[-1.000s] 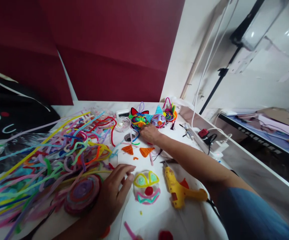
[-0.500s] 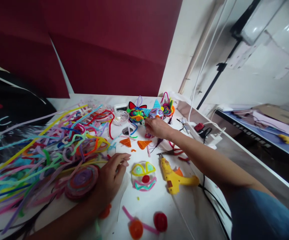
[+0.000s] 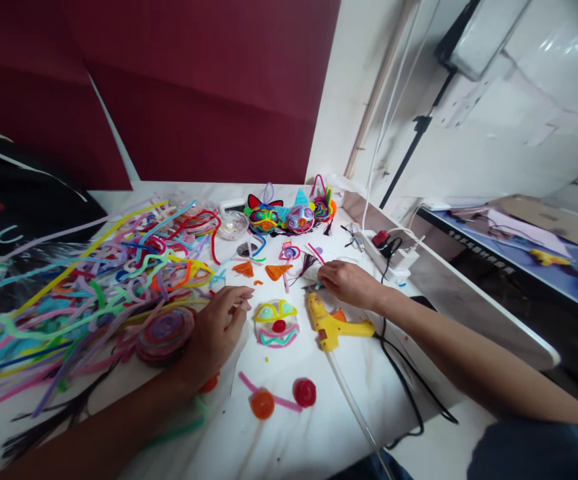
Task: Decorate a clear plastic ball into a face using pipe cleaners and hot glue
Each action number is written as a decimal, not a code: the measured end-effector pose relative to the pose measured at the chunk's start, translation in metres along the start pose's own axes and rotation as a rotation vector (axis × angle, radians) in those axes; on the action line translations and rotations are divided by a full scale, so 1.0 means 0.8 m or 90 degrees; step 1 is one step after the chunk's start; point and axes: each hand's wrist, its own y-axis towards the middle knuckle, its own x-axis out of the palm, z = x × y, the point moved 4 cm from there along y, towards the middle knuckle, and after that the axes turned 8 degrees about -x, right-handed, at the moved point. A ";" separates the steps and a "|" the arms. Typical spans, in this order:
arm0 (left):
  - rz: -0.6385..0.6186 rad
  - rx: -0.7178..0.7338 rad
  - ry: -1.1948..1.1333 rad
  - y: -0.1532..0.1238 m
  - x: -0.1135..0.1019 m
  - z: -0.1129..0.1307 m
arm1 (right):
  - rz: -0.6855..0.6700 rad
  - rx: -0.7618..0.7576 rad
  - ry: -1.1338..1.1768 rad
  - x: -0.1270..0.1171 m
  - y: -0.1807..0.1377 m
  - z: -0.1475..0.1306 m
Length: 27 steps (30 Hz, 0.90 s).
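Note:
My left hand (image 3: 221,327) rests on the table beside a coiled pink and purple pipe-cleaner disc (image 3: 166,333), fingers loosely bent and holding nothing. To its right lies a clear face-shaped piece (image 3: 276,325) with yellow-rimmed green eyes, a red nose and a pink-edged mouth. My right hand (image 3: 349,283) is low over the table just behind the yellow glue gun (image 3: 331,323), its fingers curled down. What is under those fingers is mostly hidden; a pale bit shows at the fingertips. Two orange triangles (image 3: 277,272) lie beyond the face.
A heap of colourful pipe cleaners (image 3: 133,267) covers the left side. Finished ornaments (image 3: 300,217) stand at the back. A power strip (image 3: 386,257) and black cable (image 3: 409,393) are on the right. Orange (image 3: 262,404) and red (image 3: 304,393) coils lie in front.
My right hand has left the ornaments at the back and come nearer, to a spot behind the glue gun. My left hand stays beside the face. The camera view has shifted.

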 end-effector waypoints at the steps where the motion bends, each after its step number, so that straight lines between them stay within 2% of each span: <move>1: 0.001 0.003 0.009 0.000 -0.001 0.002 | 0.003 0.002 0.004 0.002 -0.006 0.000; 5: -0.023 0.005 0.037 -0.003 -0.002 0.007 | 0.031 0.002 0.018 0.000 -0.029 -0.003; 10: -0.100 0.056 0.061 -0.008 0.005 0.011 | 0.082 -0.005 0.030 -0.008 -0.065 -0.017; 18: -0.204 0.057 0.189 -0.006 0.026 -0.003 | 0.174 -0.013 0.069 -0.018 -0.127 -0.044; 27: -0.254 0.097 0.272 -0.007 0.036 -0.006 | 0.263 -0.049 0.089 -0.011 -0.165 -0.080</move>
